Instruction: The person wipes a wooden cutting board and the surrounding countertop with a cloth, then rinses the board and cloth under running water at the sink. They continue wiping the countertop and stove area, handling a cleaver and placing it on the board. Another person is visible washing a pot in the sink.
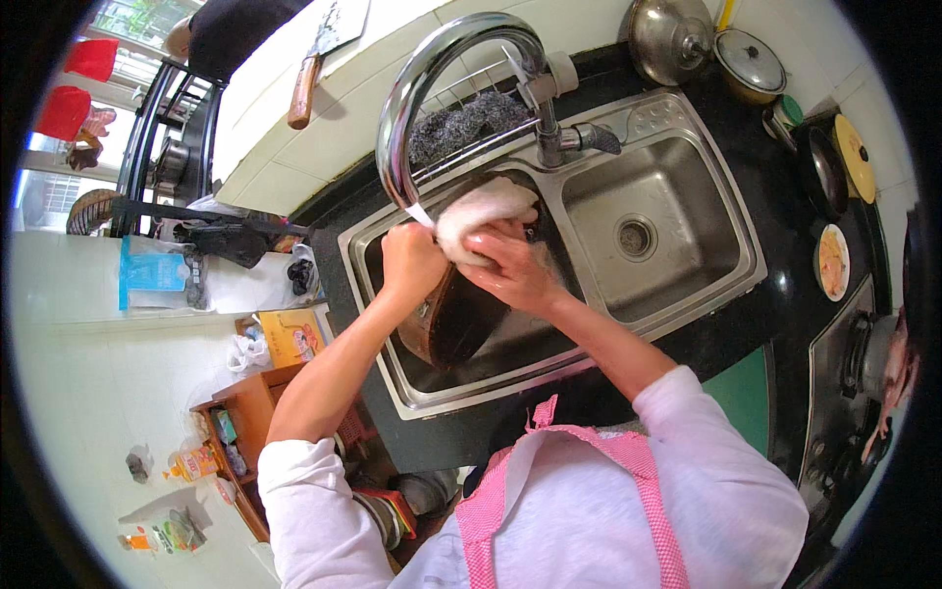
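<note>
A dark wok (471,324) is tilted on its side in the left basin of a stainless steel double sink (666,324). My left hand (413,259) is closed around the wok's edge; whether it grips the rim or a handle is hidden beneath the fingers. With my right hand (515,269) I hold a wet, bunched white cloth (486,210) against the wok. Water streams from the curved chrome faucet (394,132) between my hands, onto the cloth's left side.
A wire rack (471,77) with dark steel-wool-like scrubbers stands behind the faucet. A cleaver (305,88) lies on the ledge at upper left. Lidded pots (751,62), a small frying pan (823,169) and a plate of food (833,261) sit right of the sink, near the stove (835,412).
</note>
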### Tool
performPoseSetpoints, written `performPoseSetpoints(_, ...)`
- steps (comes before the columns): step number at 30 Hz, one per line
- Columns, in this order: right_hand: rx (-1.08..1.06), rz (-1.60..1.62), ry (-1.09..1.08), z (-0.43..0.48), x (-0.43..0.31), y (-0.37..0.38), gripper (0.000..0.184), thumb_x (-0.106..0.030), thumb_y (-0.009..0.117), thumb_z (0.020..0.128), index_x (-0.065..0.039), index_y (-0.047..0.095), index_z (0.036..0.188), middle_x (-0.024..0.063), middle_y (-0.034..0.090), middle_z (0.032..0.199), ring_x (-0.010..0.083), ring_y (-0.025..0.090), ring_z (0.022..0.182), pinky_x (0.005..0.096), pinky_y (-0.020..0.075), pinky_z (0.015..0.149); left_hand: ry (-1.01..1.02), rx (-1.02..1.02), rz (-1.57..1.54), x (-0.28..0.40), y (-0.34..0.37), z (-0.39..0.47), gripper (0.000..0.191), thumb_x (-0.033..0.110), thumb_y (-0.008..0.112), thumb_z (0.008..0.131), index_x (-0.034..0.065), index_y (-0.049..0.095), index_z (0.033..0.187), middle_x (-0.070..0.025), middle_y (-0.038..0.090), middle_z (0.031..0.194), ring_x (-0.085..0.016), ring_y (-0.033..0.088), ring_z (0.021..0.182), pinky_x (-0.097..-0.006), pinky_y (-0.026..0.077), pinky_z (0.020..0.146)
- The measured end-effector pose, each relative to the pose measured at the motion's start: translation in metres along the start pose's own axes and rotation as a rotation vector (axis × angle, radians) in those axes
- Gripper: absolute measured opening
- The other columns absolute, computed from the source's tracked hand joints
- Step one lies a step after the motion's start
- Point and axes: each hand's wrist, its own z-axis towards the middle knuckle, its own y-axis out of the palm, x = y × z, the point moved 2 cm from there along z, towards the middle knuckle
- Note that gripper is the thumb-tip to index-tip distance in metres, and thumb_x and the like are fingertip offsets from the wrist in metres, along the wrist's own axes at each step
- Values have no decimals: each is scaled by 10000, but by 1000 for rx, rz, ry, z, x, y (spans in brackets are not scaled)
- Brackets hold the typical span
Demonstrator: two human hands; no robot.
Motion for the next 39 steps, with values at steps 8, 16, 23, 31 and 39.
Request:
performPoseSetpoints(8, 458, -81, 290, 15, 74, 47, 359, -242, 502, 887, 18, 503, 1135, 206, 494, 1164, 386, 406, 1129, 440, 238, 1020, -82, -34, -458, -10, 5, 20, 197, 133, 626, 689, -41, 551, 635, -66, 465, 501, -120, 415, 496, -319, 373, 482)
performPoseSetpoints(16, 452, -139, 305, -8, 29, 88, 344, -168, 533, 871, 12, 506, 1163, 196, 424, 1278, 388, 354, 1196, 454, 239, 1023, -426, -156, -677, -40, 22, 17, 206, 151, 595, 796, -18, 608, 680, -7, 524, 607, -89, 449, 565, -271, 376, 524)
performPoseSetpoints(23, 354, -25, 255, -10, 50, 114, 350, -139, 551, 846, -11, 486, 1165, 207, 452, 1231, 399, 385, 1162, 453, 262, 1009, -449, -263, -603, -75, 7, -20, 236, 221, 630, 826, 14, 614, 715, 15, 545, 658, -71, 453, 589, -239, 381, 545)
performPoseSetpoints(31, 562, 99, 778, -5, 115, 97, 414, -302, 396, 911, 47, 529, 1090, 216, 536, 1113, 345, 470, 1061, 366, 341, 929, -294, -306, -669, -68, -10, -31, 207, 192, 660, 804, -11, 623, 821, 1, 577, 729, -77, 487, 656, -248, 401, 604)
performPoseSetpoints(39, 595, 824, 1104, -34, 114, 65, 511, -398, 425, 922, -58, 384, 1301, 75, 432, 1267, 220, 408, 1142, 344, 318, 968, -238, -282, -482, -31, -6, -41, 307, 246, 714, 717, -47, 632, 761, -77, 568, 592, -109, 496, 586, -284, 430, 598)
